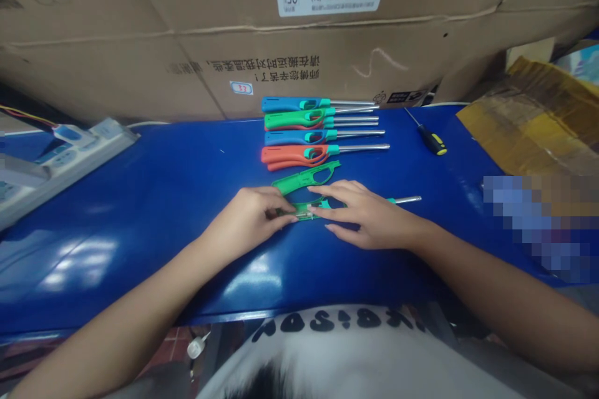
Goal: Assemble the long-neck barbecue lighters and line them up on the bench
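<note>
In front of me lies an opened green gas lighter (305,212), its inner parts showing and its metal tube pointing right. My left hand (249,217) pinches the handle end of this lighter between thumb and fingers. Over the trigger area, my right hand (372,215) has its fingers stretched and spread, with fingertips at the inner parts; it covers part of the lighter's middle. Just above, a loose green shell half (306,178) lies on the blue table (163,224), close to the fingers of both hands.
Several assembled lighters, including a red one (299,154) and a blue one (294,136), lie stacked behind. A screwdriver (432,139) rests to their right. A power strip (88,156) is at left, a large cardboard box (140,68) behind, and taped cardboard (528,118) at right.
</note>
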